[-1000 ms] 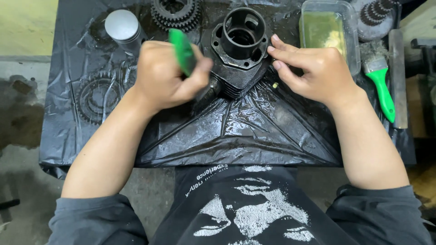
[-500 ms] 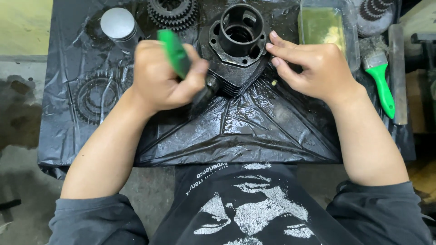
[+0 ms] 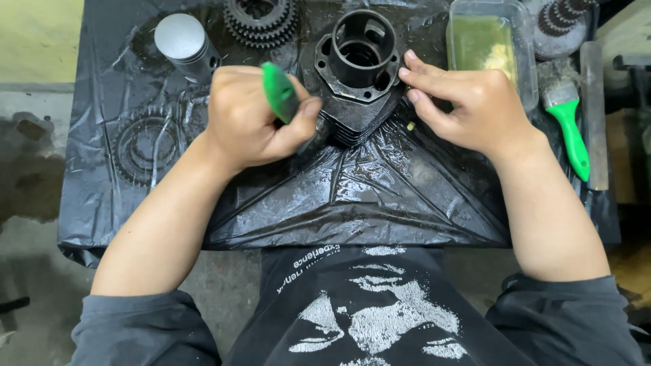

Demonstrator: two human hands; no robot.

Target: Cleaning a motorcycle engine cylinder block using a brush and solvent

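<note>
Fingers (image 3: 298, 118) of the left hand (image 3: 247, 118) grip a green-handled brush (image 3: 279, 100), apparently mid-scrub on the finned cylinder (image 3: 358, 74); right hand (image 3: 468, 102) steadies it, open.

Left hand (image 3: 254, 115) is fisted left of the black cylinder (image 3: 358, 74); right hand (image 3: 468, 102) presses fingertips (image 3: 407, 73) against its right side.

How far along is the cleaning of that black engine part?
Done: the black cylinder already looks wet, as does the plastic sheet. In hand: the left hand works a green-handled brush at its fins, while the right hand steadies it. Left: gears and a piston lie aside; whether they are cleaned is unclear.
</note>
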